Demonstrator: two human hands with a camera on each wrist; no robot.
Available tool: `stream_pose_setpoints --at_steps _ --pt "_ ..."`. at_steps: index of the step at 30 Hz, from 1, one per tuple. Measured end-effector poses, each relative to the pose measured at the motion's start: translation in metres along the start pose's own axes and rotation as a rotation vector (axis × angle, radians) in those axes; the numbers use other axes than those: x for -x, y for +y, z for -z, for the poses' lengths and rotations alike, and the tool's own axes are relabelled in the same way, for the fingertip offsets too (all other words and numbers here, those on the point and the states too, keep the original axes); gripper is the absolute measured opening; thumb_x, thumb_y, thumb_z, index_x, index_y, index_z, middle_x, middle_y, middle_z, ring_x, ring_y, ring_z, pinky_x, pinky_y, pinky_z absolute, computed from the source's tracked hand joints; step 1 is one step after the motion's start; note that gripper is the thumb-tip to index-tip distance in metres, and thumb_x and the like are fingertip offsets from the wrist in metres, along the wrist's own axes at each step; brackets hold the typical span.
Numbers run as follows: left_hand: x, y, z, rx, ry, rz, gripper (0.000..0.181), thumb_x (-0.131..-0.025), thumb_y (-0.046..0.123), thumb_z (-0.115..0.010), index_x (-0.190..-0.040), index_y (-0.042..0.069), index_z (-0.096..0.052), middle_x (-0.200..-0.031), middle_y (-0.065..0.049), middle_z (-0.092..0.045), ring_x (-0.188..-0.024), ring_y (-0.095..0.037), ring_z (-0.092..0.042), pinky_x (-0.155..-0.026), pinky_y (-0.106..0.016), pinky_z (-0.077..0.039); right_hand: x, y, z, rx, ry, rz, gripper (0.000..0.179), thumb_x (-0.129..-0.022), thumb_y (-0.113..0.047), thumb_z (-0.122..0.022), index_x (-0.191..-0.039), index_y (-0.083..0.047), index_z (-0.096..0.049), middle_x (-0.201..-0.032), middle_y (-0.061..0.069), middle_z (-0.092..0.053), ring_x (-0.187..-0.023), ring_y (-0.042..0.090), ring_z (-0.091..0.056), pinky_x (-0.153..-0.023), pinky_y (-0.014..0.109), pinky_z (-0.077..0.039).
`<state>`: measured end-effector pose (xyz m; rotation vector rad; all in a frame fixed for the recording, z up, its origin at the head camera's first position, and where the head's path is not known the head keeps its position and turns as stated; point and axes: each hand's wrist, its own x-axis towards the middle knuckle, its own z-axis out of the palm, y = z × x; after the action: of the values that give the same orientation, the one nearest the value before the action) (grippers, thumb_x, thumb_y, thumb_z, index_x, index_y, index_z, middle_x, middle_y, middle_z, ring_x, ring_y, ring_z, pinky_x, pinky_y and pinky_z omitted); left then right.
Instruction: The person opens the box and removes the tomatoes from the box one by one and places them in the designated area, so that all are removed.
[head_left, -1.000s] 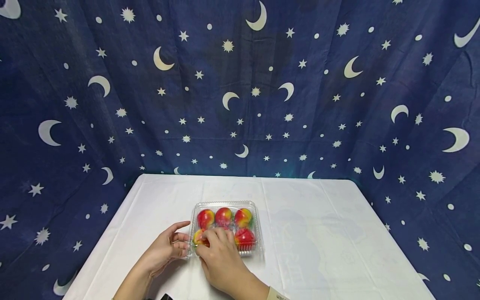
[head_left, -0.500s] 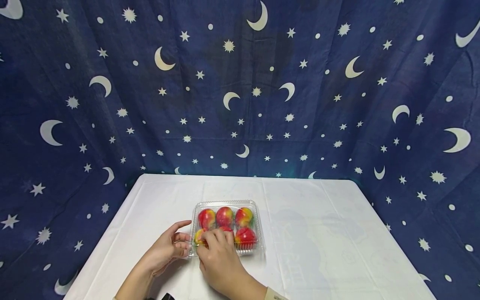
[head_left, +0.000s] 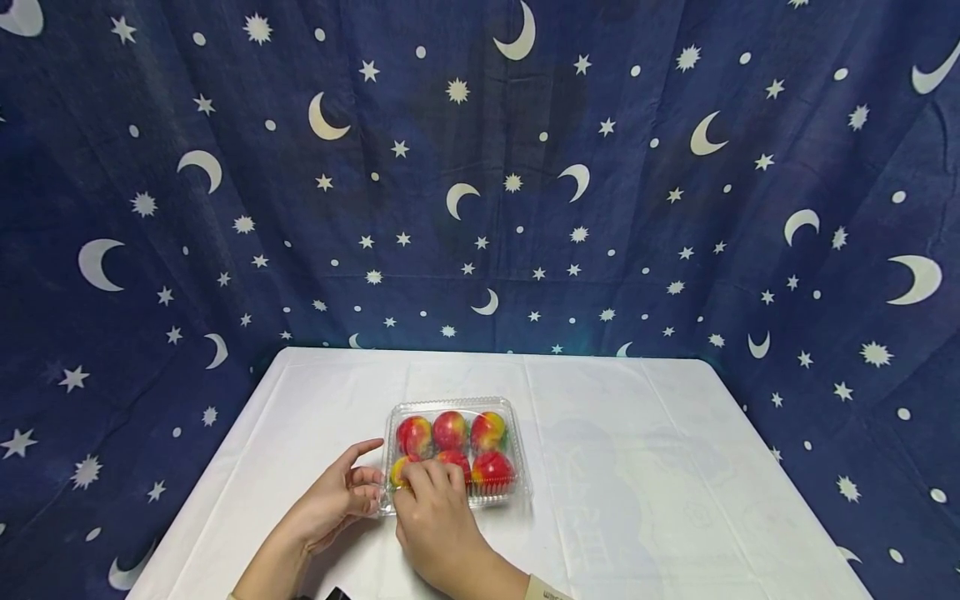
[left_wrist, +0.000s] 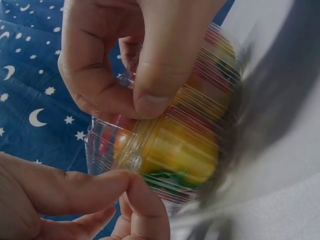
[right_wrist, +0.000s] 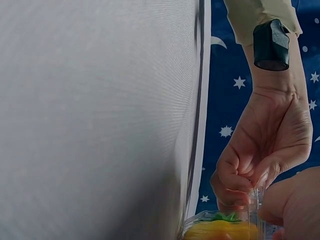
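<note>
Bright head view, dimmer wrist views, glinting container (left_wrist: 182, 135)

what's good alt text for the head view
A person's left hand and right hand pinch a clear plastic box near its near left corner. It holds six red-and-yellow fruits in two rows and sits on a white-covered table before a dark blue moon-and-star curtain.
</note>
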<state>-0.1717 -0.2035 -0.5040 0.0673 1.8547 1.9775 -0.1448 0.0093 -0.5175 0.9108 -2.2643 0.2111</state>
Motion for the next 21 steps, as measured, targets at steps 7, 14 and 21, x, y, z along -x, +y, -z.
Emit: stream_pose_setpoints --at_steps 7,14,21 --pt "0.0001 -0.0014 0.0018 0.021 -0.027 0.008 0.109 -0.079 -0.016 -0.068 -0.170 0.007 -0.013 -0.104 -0.002 -0.060 -0.081 -0.006 -0.064 -0.070 -0.023 -0.059 -0.0011 -0.0014 0.0012 0.003 -0.008 0.002 0.016 -0.079 -0.022 -0.086 -0.084 -0.019 -0.072 -0.113 -0.004 -0.063 -0.107 0.016 -0.057 -0.094 0.039 -0.041" --pt "-0.0006 -0.0031 0.0022 0.036 -0.044 0.006 0.110 -0.080 -0.016 -0.068 -0.171 0.009 -0.010 -0.102 0.000 -0.060 -0.078 -0.006 -0.062 -0.070 -0.024 -0.058 -0.0017 -0.0021 -0.0007 -0.005 -0.010 -0.005 0.016 -0.081 -0.020 -0.085 -0.083 -0.018 -0.069 -0.110 -0.004 -0.062 -0.105 0.016 -0.056 -0.093 0.040 -0.042" --pt "-0.0016 -0.0043 0.0004 0.039 -0.052 -0.013 0.113 -0.076 -0.019 -0.063 -0.171 0.008 -0.008 -0.100 0.000 -0.059 -0.077 -0.004 -0.061 -0.069 -0.021 -0.057 -0.0017 -0.0019 -0.0025 0.003 -0.001 -0.007 0.016 -0.082 -0.019 -0.084 -0.082 -0.018 -0.068 -0.111 -0.004 -0.062 -0.104 0.017 -0.056 -0.093 0.040 -0.042"
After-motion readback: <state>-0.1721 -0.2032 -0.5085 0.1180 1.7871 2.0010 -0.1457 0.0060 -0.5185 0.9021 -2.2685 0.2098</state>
